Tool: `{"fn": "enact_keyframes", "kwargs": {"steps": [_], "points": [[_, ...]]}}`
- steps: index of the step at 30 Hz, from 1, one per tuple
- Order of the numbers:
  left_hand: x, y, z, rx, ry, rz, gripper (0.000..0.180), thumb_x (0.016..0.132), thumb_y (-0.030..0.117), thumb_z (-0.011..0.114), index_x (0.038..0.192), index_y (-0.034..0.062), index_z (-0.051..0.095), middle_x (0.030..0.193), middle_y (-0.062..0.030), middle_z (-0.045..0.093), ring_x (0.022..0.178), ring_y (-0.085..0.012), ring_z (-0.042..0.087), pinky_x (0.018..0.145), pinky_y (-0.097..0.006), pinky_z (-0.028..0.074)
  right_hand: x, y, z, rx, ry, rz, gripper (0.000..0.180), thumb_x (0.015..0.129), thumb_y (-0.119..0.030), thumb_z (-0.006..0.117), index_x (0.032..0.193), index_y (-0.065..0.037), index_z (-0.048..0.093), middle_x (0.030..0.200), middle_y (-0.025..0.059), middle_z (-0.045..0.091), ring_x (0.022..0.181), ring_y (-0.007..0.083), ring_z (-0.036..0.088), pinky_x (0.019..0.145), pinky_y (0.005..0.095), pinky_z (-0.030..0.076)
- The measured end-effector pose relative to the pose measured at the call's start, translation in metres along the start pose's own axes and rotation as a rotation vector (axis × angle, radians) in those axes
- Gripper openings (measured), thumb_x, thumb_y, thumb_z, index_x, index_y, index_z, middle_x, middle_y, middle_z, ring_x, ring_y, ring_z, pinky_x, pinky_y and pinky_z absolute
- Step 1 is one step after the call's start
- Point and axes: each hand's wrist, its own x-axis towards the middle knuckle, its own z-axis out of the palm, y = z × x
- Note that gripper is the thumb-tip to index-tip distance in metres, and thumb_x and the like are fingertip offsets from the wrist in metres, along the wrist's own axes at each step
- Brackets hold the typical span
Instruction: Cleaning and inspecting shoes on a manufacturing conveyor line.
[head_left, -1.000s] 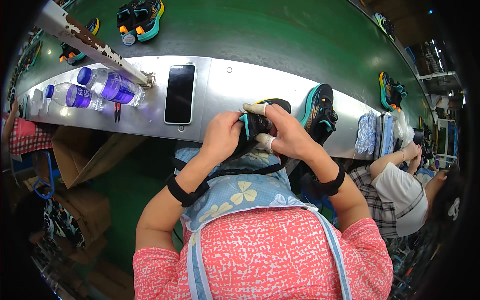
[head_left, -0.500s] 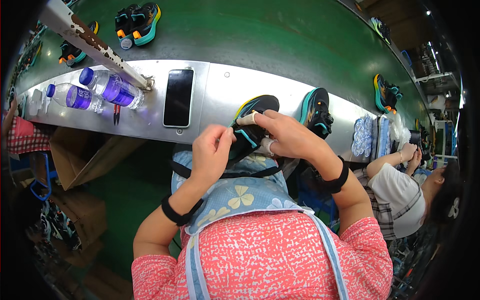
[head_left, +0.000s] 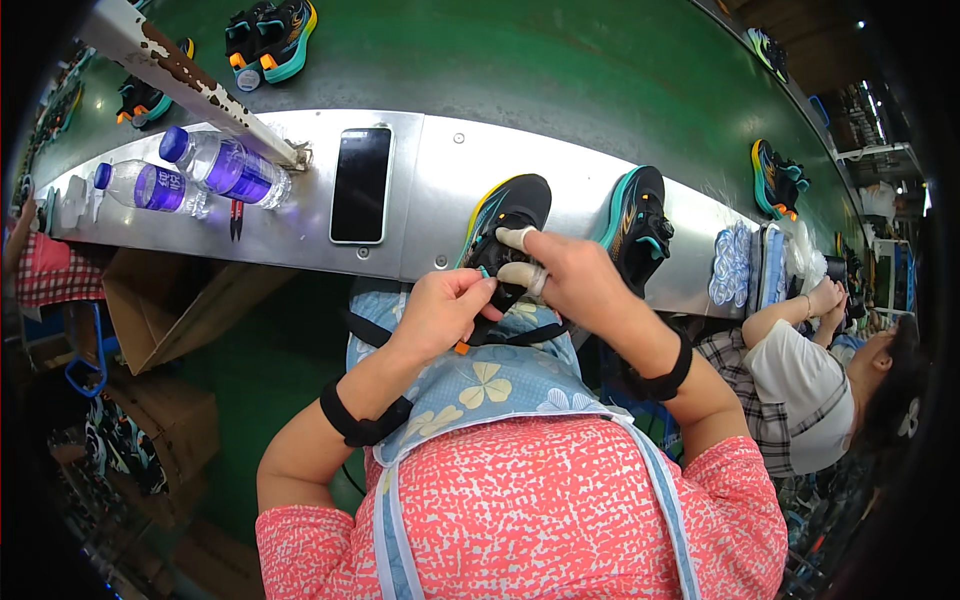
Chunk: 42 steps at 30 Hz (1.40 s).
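Note:
A black running shoe (head_left: 527, 196) with a teal and yellow sole rests at the metal ledge's front edge, its toe pointing away and its heel over my lap. My right hand (head_left: 582, 283) grips it at the lace area, with pale covers on thumb and forefinger. My left hand (head_left: 440, 312) is closed in a pinch at the shoe's left side. A small teal bit shows at its fingertips, but what the pinch holds is hidden. To the right lies a matching shoe (head_left: 640, 225), touched by neither hand.
On the metal ledge (head_left: 425, 225) lie a phone (head_left: 361, 186), a water bottle (head_left: 236, 172), another bottle (head_left: 150, 188) and bundled laces (head_left: 733, 265). Beyond runs a green belt (head_left: 520, 70) carrying shoes (head_left: 272, 40). A rusty post (head_left: 190, 85) stands left; a co-worker (head_left: 800, 375) sits right.
My left hand has moved slightly right and down, closer to my right hand. The right thumb now shows more fully beside the forefinger. An orange tab at the shoe's heel has come into sight.

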Motion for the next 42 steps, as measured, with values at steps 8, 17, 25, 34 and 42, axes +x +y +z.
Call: {"fn": "enact_keyframes", "kwargs": {"steps": [8, 17, 25, 34, 42], "points": [[-0.004, -0.004, 0.013, 0.249, 0.083, 0.139, 0.024, 0.096, 0.022, 0.056, 0.091, 0.0009, 0.067, 0.075, -0.0058, 0.069, 0.048, -0.0047, 0.051, 0.045, -0.02, 0.04, -0.011, 0.002, 0.017, 0.001, 0.161, -0.062, 0.034, 0.081, -0.017, 0.071, 0.113, -0.009, 0.064, 0.086, 0.0146, 0.06, 0.079, 0.0311, 0.061, 0.067, 0.0384, 0.049], [0.002, 0.009, 0.01, 0.175, 0.008, 0.014, 0.023, 0.094, 0.023, 0.059, 0.092, 0.0009, 0.067, 0.075, -0.0065, 0.069, 0.045, -0.0052, 0.049, 0.042, -0.02, 0.039, -0.014, 0.027, -0.017, 0.323, -0.117, 0.076, 0.055, 0.084, -0.004, 0.062, 0.137, -0.019, 0.054, 0.084, 0.0069, 0.047, 0.076, 0.0193, 0.049, 0.073, 0.029, 0.044], [-0.004, -0.002, 0.015, 0.218, 0.133, 0.167, 0.019, 0.095, 0.015, 0.055, 0.092, -0.0013, 0.065, 0.075, -0.0076, 0.069, 0.044, -0.006, 0.051, 0.041, -0.021, 0.041, 0.001, 0.025, -0.014, 0.325, -0.134, 0.02, 0.055, 0.083, -0.002, 0.063, 0.135, -0.02, 0.056, 0.086, 0.0073, 0.049, 0.078, 0.0205, 0.051, 0.072, 0.0317, 0.043], [-0.001, 0.004, 0.011, 0.116, 0.024, 0.002, 0.022, 0.096, 0.018, 0.055, 0.089, -0.0009, 0.063, 0.078, -0.013, 0.07, 0.045, -0.0084, 0.054, 0.044, -0.022, 0.043, -0.004, 0.018, 0.005, -0.089, 0.156, -0.147, 0.039, 0.08, -0.017, 0.071, 0.118, -0.012, 0.064, 0.079, 0.0128, 0.058, 0.077, 0.0312, 0.057, 0.073, 0.041, 0.045], [-0.002, 0.007, 0.013, -0.022, -0.069, -0.157, 0.025, 0.098, 0.023, 0.053, 0.099, -0.0016, 0.06, 0.081, -0.0161, 0.069, 0.049, -0.013, 0.06, 0.05, -0.023, 0.048, -0.001, 0.01, 0.006, 0.055, 0.132, -0.202, 0.04, 0.078, -0.018, 0.073, 0.115, -0.008, 0.061, 0.074, 0.0124, 0.058, 0.077, 0.0316, 0.057, 0.067, 0.04, 0.045]]}}
